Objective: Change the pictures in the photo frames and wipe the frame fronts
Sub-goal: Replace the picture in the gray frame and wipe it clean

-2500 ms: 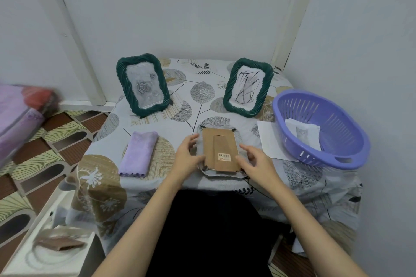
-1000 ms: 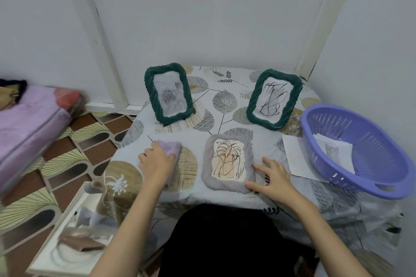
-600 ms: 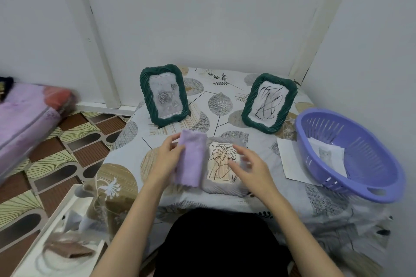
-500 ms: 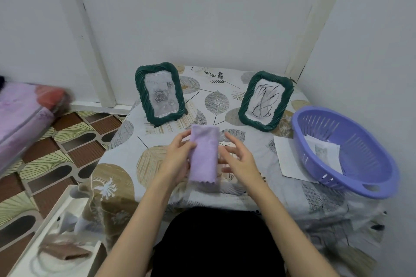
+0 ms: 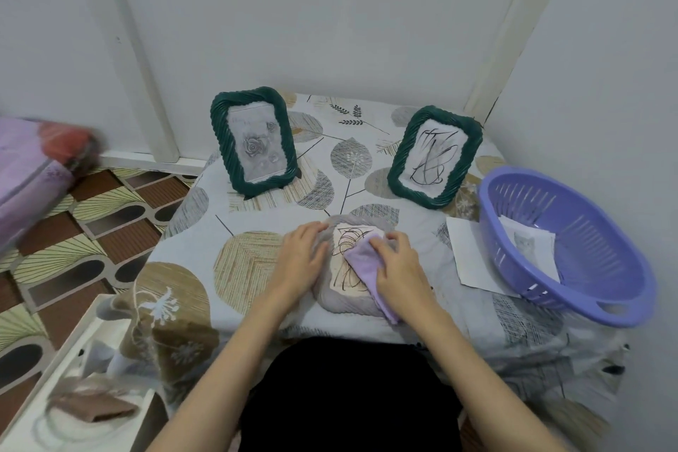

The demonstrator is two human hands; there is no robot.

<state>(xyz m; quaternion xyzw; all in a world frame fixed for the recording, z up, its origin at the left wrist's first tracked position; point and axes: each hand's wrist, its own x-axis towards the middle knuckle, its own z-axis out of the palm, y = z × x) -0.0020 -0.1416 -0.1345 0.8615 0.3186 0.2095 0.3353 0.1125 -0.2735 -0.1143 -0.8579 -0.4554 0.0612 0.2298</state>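
We are sitting at a table (image 5: 257,224) covered by a leaf-print cloth. A purple slotted basket (image 5: 601,290) is sitting at its right edge, holding a printed sheet (image 5: 532,246) and overlapping a white paper (image 5: 469,257). Two green frames are standing upright at the back: the rose frame (image 5: 253,141) left, the scribble frame (image 5: 434,156) right. A grey frame (image 5: 352,301) is lying face up near us. Our left hand (image 5: 301,260) is resting flat, fingers relaxed, on its left border. Our right hand (image 5: 400,268) is pressing a lilac cloth (image 5: 363,264) onto its glass, fingers straight.
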